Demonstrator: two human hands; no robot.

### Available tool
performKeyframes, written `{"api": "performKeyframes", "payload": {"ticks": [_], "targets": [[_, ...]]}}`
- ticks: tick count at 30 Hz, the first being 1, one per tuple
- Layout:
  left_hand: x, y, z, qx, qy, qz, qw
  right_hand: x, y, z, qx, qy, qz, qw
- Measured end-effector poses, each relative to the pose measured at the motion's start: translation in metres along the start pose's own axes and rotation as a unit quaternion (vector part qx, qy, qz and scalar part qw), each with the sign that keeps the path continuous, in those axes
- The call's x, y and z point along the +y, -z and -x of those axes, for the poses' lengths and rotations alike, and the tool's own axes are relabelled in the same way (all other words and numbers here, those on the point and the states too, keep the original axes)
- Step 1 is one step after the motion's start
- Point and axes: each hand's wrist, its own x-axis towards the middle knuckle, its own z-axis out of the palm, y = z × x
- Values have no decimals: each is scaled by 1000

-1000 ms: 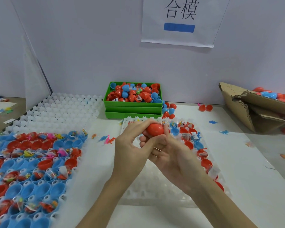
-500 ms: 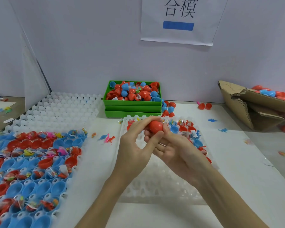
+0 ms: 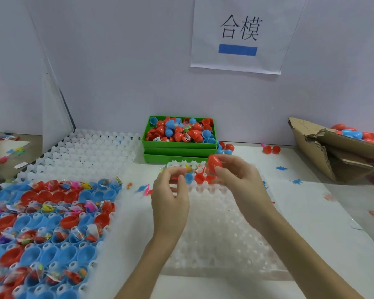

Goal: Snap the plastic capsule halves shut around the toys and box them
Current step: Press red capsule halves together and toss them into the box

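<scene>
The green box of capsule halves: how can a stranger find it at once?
Look under the paper sign on the back wall. The green box stands there on the white table, stacked on another green tray. Only it is green, heaped with loose red and blue halves.

Even, bright diffuse lighting; soft faint shadows. Wide-angle bowing at edges. Slight motion blur, lower-left corner smeared.

Two bare forearms reach in from the bottom edge, with no sleeves visible. The left hand (image 3: 170, 196) and the right hand (image 3: 239, 182) wear no gloves. No watch or bracelet shows on either wrist.
</scene>
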Motion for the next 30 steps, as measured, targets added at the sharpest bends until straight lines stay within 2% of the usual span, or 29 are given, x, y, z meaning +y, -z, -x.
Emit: {"api": "performKeyframes", "payload": {"ticks": [6, 8, 10, 12, 17, 19, 21, 24, 28, 30], "targets": [[-3, 1, -1, -2, 25, 11, 1000, -39, -17, -93, 8, -10, -4, 1000], [-2, 1, -1, -6, 25, 10, 1000, -43, -19, -120, 0, 11, 54, 998], [-2, 2, 0, -12, 26, 10, 1000, -42, -16, -136, -21, 28, 185, 982], [-4, 1, 0, -20, 28, 5, 999, -36, -6, -140, -18, 25, 268, 963], [-9, -2, -1, -39, 13, -24, 999, -5, 27, -103, -13, 41, 236, 971], [-12, -1, -2, -51, -6, -74, 996, 7, 38, -79, 1, 49, 225, 973], [-17, 2, -3, -67, -41, -193, 978, 18, 46, -55, 7, 60, 222, 973], [-23, 6, -6, -132, -77, -354, 923, 28, 50, -26, -2, 64, 215, 974], [-31, 3, -11, -211, -93, -446, 865, 30, 51, -10, -19, 75, 230, 970], [-32, 1, -13, -227, -97, -465, 850, 30, 52, -8, -23, 78, 234, 969]]}}
